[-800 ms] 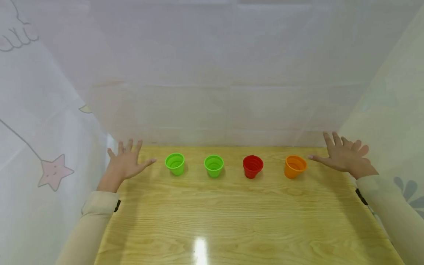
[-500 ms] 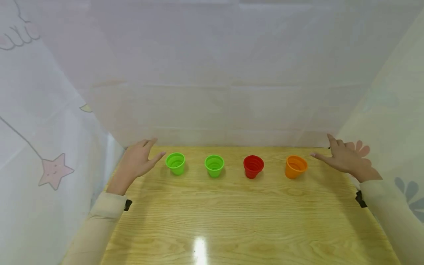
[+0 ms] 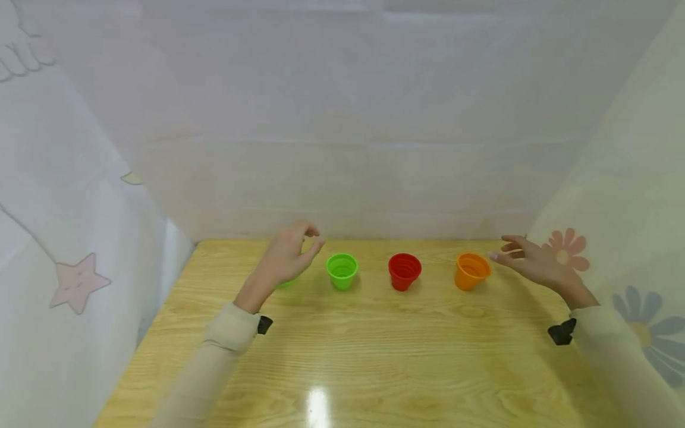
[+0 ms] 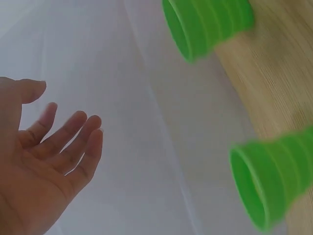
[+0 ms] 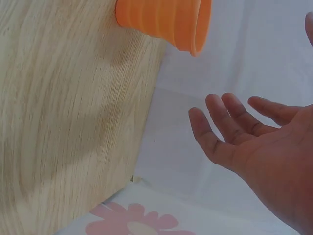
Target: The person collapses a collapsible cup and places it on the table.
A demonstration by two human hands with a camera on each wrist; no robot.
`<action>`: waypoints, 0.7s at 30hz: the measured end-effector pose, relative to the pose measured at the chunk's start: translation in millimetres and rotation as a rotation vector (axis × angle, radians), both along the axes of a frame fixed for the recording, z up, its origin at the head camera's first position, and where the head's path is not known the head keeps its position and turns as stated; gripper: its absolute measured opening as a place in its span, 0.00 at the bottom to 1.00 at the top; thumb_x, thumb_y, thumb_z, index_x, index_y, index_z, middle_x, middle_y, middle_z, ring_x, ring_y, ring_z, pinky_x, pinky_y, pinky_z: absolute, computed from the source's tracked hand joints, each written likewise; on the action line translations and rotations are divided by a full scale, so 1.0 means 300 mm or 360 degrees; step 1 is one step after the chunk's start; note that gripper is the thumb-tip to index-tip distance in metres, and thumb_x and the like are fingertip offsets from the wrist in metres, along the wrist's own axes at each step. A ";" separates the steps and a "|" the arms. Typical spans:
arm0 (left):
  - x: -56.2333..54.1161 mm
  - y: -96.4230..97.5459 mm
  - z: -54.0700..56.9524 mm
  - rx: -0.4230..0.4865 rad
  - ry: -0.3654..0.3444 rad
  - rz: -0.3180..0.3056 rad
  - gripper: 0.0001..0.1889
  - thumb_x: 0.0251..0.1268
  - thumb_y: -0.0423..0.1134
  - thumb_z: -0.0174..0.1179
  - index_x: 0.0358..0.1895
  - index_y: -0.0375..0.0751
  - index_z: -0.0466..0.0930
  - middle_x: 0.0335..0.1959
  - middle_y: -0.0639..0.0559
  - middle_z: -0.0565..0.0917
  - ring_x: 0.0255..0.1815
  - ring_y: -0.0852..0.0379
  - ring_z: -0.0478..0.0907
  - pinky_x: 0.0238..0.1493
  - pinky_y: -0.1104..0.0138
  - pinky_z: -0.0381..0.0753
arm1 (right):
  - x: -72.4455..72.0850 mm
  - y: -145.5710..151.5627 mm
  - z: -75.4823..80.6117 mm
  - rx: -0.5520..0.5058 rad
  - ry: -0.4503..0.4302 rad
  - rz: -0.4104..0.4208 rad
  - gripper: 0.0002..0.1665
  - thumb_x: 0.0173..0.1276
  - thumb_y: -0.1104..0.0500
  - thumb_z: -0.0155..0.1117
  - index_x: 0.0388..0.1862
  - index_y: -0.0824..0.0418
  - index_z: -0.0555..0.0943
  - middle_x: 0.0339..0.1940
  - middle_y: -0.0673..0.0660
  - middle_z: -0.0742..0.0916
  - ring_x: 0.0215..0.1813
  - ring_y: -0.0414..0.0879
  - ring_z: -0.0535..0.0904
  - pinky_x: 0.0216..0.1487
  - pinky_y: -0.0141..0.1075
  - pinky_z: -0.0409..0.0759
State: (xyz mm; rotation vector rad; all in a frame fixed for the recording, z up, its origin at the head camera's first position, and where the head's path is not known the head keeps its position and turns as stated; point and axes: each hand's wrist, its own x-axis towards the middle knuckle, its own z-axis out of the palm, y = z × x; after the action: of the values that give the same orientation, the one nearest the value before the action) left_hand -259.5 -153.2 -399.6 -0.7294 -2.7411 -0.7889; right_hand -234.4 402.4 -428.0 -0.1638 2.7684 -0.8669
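Note:
Several ribbed cups stand upright in a row near the table's far edge. My left hand [image 3: 283, 255], empty with fingers loosely bent, is over the leftmost green cup [image 3: 286, 284] and hides most of it in the head view. Just right of its fingertips is the second green cup [image 3: 342, 272]. Both green cups show in the left wrist view, apart from the hand. A red cup [image 3: 404, 272] stands between that one and the orange cup [image 3: 472, 271]. To the right of the orange cup, my right hand [image 3: 535, 261] holds nothing, its thumb tip close to the rim.
The wooden table [image 3: 374, 351] reaches back to a pale hanging sheet [image 3: 342, 178]. Printed sheets also hang at the left and right sides, with a star [image 3: 81, 283] on one and flowers [image 3: 563, 255] on the other. Each wrist wears a dark strap.
My left hand has moved right, from beside the leftmost green cup to over it. The spread fingers of both hands have bent loosely. The right hand has come slightly left; the cups stand in place.

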 end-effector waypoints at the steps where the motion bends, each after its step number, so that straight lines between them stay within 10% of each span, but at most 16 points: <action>1: -0.002 0.030 0.000 0.0016 0.0000 -0.0022 0.18 0.83 0.50 0.56 0.59 0.39 0.80 0.57 0.41 0.86 0.60 0.42 0.84 0.60 0.47 0.87 | 0.002 -0.003 -0.003 -0.0012 0.0006 0.0003 0.56 0.80 0.32 0.55 0.87 0.64 0.46 0.79 0.76 0.67 0.76 0.75 0.67 0.66 0.72 0.76; 13: -0.049 0.371 -0.056 0.0129 -0.0194 -0.0256 0.21 0.82 0.47 0.57 0.68 0.41 0.78 0.66 0.45 0.83 0.63 0.47 0.83 0.64 0.53 0.86 | -0.009 -0.008 -0.055 -0.0209 0.0072 0.0015 0.55 0.76 0.39 0.66 0.86 0.65 0.51 0.82 0.74 0.65 0.79 0.75 0.64 0.69 0.70 0.76; 21: -0.053 0.584 -0.122 0.0422 -0.0568 -0.0343 0.20 0.81 0.47 0.58 0.68 0.43 0.79 0.62 0.47 0.86 0.60 0.51 0.85 0.58 0.65 0.89 | -0.007 -0.044 -0.147 -0.0246 0.0085 0.0006 0.57 0.74 0.40 0.69 0.85 0.68 0.53 0.82 0.74 0.65 0.78 0.74 0.66 0.70 0.67 0.78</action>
State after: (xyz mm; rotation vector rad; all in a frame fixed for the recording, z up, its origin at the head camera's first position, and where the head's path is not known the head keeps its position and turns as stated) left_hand -275.3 22.1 -436.3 -0.9101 -2.8001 -1.4224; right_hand -236.4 389.1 -472.0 -0.2222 2.7473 -1.0909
